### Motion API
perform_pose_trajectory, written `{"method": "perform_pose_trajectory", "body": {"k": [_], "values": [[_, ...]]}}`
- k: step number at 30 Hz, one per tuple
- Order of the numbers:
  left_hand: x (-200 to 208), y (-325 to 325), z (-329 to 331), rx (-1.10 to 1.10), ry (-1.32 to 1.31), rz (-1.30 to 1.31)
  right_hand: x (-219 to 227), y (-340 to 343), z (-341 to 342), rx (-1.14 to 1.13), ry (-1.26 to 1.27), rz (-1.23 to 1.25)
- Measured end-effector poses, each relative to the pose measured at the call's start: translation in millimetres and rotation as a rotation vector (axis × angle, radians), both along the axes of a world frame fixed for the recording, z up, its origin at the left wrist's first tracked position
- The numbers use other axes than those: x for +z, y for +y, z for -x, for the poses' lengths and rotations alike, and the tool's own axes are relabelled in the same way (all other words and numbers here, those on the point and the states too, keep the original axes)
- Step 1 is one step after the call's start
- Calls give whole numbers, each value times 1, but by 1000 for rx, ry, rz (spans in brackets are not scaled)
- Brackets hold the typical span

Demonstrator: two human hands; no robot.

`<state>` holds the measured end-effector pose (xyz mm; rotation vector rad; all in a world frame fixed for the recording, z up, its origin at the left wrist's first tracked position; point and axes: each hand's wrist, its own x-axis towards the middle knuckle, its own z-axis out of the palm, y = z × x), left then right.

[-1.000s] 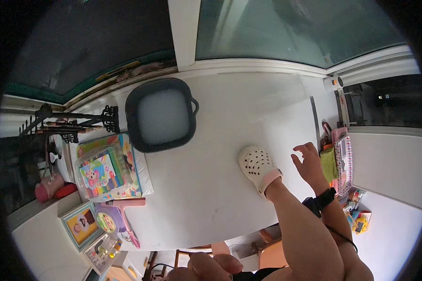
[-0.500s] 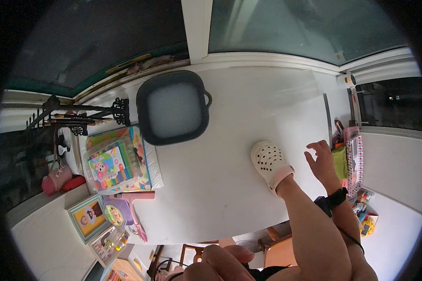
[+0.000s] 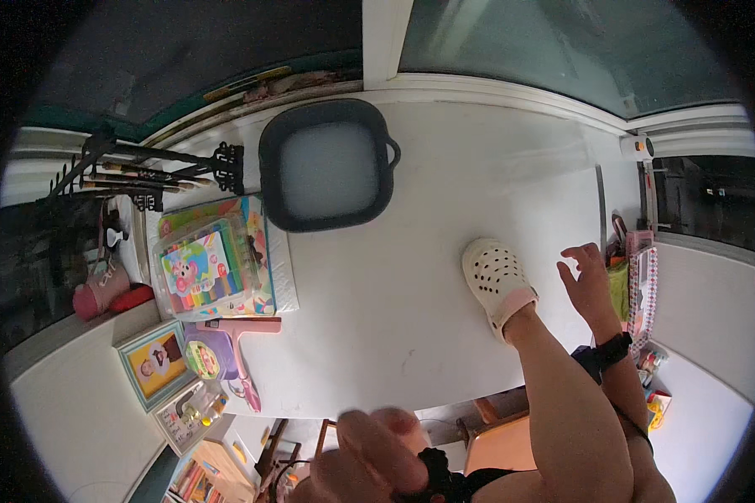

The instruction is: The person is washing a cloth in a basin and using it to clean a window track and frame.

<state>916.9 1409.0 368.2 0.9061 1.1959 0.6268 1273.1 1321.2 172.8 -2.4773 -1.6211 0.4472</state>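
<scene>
A cream clog (image 3: 497, 285) with round holes and a pink heel strap is worn on a foot resting on the white tabletop (image 3: 377, 335). To its right, my right hand (image 3: 587, 287) hovers with nothing in it; thumb and fingers are apart and slightly bent. A dark watch (image 3: 608, 352) is on that wrist. My left hand (image 3: 365, 457) is close to the camera at the lower edge, beyond the table's near edge. Its fingers look curled but are smeared by motion, and I cannot make out anything in them. A black band (image 3: 436, 476) circles its wrist.
A dark square basin (image 3: 383, 201) stands at the back left. Nearer are a clear case of colored markers (image 3: 201, 272), a pink T-shaped tool (image 3: 237, 335) and a picture frame (image 3: 155, 365). A black rack with brushes (image 3: 226, 168) stands far left; bags and boxes (image 3: 637, 285) line the right.
The view has shifted slightly, so the table's things sit higher and a little right. My left hand has come further into view with its wristband showing. My right hand stays beside the clog.
</scene>
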Motion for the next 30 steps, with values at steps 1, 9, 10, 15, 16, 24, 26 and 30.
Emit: {"method": "perform_pose_trajectory", "body": {"k": [1, 9, 10, 15, 16, 24, 26, 30], "values": [[-18, 0, 10, 247, -436, 60, 4, 3, 3, -24, 6, 23], [-253, 31, 88, -491, 1203, -662, -5, -6, -3, -3, -1, -17], [-268, 36, 102, -575, 1306, -731, -3, -7, -4, 5, -3, -21], [-297, 39, 124, -682, 1353, -768, -3, -16, -5, 29, -10, -54], [-299, 39, 125, -672, 1356, -768, -3, -17, -5, 28, -19, -67], [-311, 40, 133, -658, 1320, -761, 33, -21, -9, 47, -233, -5], [-312, 40, 135, -673, 1292, -748, 51, -20, 5, 163, -315, -63], [-323, 42, 144, -674, 1256, -709, 90, -15, 47, 160, -252, -52]]}}
